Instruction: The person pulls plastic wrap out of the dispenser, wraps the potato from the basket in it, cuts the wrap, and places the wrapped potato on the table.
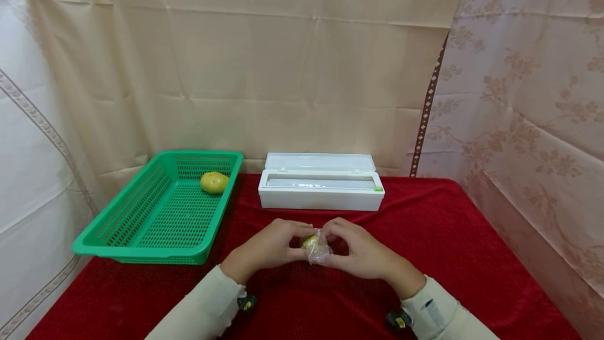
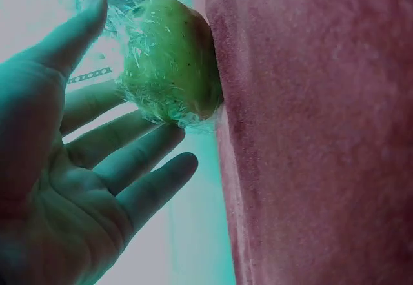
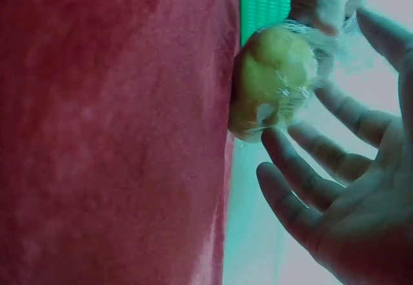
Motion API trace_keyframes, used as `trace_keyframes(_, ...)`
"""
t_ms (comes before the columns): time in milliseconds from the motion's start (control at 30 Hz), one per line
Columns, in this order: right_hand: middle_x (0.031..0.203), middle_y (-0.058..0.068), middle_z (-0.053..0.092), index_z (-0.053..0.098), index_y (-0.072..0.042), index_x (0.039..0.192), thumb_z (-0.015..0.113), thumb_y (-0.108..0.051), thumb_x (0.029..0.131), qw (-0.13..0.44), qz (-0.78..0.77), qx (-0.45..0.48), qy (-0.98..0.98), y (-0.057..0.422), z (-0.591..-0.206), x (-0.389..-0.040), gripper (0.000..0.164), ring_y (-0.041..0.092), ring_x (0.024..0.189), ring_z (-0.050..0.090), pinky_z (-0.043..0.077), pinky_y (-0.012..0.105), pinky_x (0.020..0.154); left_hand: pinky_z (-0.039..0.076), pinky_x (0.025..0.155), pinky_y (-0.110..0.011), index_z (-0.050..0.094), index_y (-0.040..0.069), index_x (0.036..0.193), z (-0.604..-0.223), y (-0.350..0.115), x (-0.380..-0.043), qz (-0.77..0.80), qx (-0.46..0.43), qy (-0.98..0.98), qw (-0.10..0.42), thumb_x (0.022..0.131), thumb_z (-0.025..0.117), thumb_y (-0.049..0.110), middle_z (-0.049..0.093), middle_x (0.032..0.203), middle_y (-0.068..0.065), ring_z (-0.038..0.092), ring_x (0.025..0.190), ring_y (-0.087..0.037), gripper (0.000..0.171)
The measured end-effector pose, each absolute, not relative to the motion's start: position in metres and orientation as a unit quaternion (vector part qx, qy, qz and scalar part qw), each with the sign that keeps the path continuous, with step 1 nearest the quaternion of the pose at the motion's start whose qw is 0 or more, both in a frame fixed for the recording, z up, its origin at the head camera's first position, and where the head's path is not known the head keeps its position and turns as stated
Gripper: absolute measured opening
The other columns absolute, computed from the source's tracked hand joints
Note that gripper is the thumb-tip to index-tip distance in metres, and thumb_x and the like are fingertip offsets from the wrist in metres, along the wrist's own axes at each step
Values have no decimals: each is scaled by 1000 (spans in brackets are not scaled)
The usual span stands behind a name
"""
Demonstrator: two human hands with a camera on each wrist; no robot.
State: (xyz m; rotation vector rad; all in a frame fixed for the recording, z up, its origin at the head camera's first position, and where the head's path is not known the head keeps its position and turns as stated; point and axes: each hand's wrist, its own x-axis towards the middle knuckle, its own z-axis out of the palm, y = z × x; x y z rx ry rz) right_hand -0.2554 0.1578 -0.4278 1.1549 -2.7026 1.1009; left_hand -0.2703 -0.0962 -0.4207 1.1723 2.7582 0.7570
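Observation:
A yellow potato (image 1: 310, 242) in clear cling film (image 1: 321, 257) rests on the red cloth between both hands. From the left, the left hand (image 1: 271, 246) pinches at the film with thumb and fingers; its other fingers spread beside the potato (image 2: 177, 59) in the left wrist view. On the opposite side, the right hand (image 1: 363, 252) pinches gathered film between thumb and forefinger. The right wrist view shows the potato (image 3: 274, 78) with its film bunched at the top and the right hand's lower fingers spread, a fingertip touching its side. Exact fingertip contact is partly hidden.
Behind the hands stands a white cling film dispenser (image 1: 321, 201), lid raised, with a green slider (image 1: 378, 189). A green plastic basket (image 1: 141, 251) to the left holds another potato (image 1: 214, 182). Red cloth (image 1: 453, 256) covers the table; curtains (image 1: 292, 67) hang behind.

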Motion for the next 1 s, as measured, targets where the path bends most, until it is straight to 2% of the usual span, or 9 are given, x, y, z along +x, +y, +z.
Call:
trace_keyframes(100,115,-16,62,66,-34,105,75,-33,96,13,363,371,-855,158,-429,-257,13,5,108,61,55,37,94,51,108,-34,70,25,136,-423,-95,-271,253,378,890,16,96,74,40,67,138,5,62,128,-10,43)
trace_keyframes(200,111,-16,66,69,-32,103,75,-26,96,34,373,352,-858,157,-431,-258,11,5,105,63,56,33,92,52,106,-32,72,26,132,-426,-93,-272,263,380,887,6,96,74,41,68,136,5,63,127,-9,39)
trace_keyframes(333,102,-15,69,66,-28,103,79,-20,92,44,391,299,-869,156,-431,-259,19,5,99,66,56,29,89,53,102,-29,75,27,128,-428,-88,-271,283,379,881,1,93,75,43,70,132,9,65,121,-5,38)
trace_keyframes(467,100,-13,71,55,-21,99,82,-14,89,40,408,262,-874,156,-431,-259,29,6,96,68,56,26,84,57,94,-30,76,26,123,-428,-83,-269,303,368,879,1,91,79,39,74,118,15,67,104,1,35)
trace_keyframes(633,98,-10,73,46,-15,87,83,-8,87,27,436,262,-861,156,-432,-259,37,9,94,69,55,26,80,59,82,-30,79,24,115,-428,-80,-267,327,356,875,-13,92,79,39,75,102,19,65,88,1,27)
trace_keyframes(700,96,-9,73,46,-14,83,84,-8,86,18,452,262,-853,156,-432,-259,39,10,93,69,54,26,79,57,77,-27,81,24,110,-428,-80,-267,334,351,874,-23,93,78,38,75,96,18,65,83,-4,23)
trace_keyframes(767,94,-8,73,45,-13,80,86,-9,84,12,465,259,-846,156,-433,-260,41,12,91,69,54,26,78,55,75,-25,82,23,105,-429,-80,-266,339,344,875,-35,93,79,35,74,91,18,66,82,-8,18)
trace_keyframes(867,93,-6,69,45,-13,76,87,-8,82,7,473,252,-844,155,-433,-260,43,14,90,65,52,25,75,55,76,-29,82,21,99,-430,-79,-267,349,325,878,-42,90,82,30,73,87,16,67,83,-13,13)
trace_keyframes(1000,92,0,62,47,-12,73,87,-2,79,19,477,265,-838,154,-434,-260,42,15,89,59,51,27,75,58,88,-39,81,23,94,-432,-79,-267,380,302,874,-18,88,83,25,75,97,13,69,98,-9,7)
